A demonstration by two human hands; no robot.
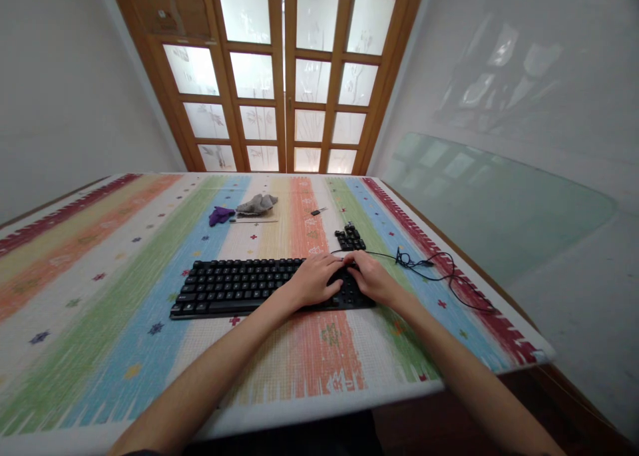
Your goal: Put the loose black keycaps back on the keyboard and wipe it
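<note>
A black keyboard (234,286) lies flat on the striped tablecloth in front of me. My left hand (317,279) rests over its right part, fingers stretched out and thumb apart. Close beside it, my right hand (369,277) is bent over the number pad end with its fingertips drawn together. What those fingertips hold, if anything, is too small to make out. Just behind the keyboard's right end sits a group of loose black keycaps (350,237). The keys under both hands are partly hidden.
A black cable (414,263) runs from behind the keyboard to the right, tangled midway. Farther back lie a grey cloth (257,205), a purple cloth (220,216), a thin stick-like tool (254,221) and a small dark tool (315,212). A glass panel (479,203) stands along the right wall.
</note>
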